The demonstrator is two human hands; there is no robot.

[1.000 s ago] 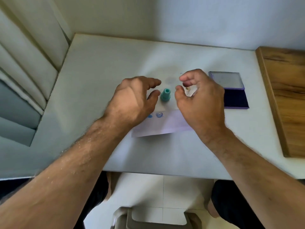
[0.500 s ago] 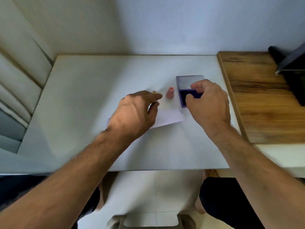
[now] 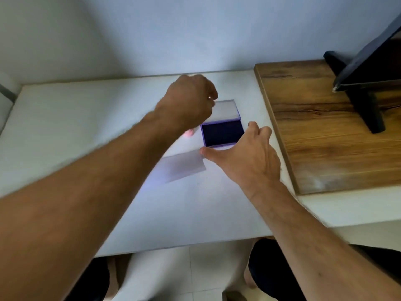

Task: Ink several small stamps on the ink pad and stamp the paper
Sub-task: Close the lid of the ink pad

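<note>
While right hand rests spread flat at 6 o'clock of ink pad, left hand curls at its 10, grip unclear; paper at 8

- Ink pad: a dark blue square in a purple-edged case, lying flat on the white table with its clear lid folded open behind it.
- Paper: a pale sheet, lying flat just left of and nearer than the pad (blurred).
- Pink stamp: just left of the pad, mostly hidden.
</note>
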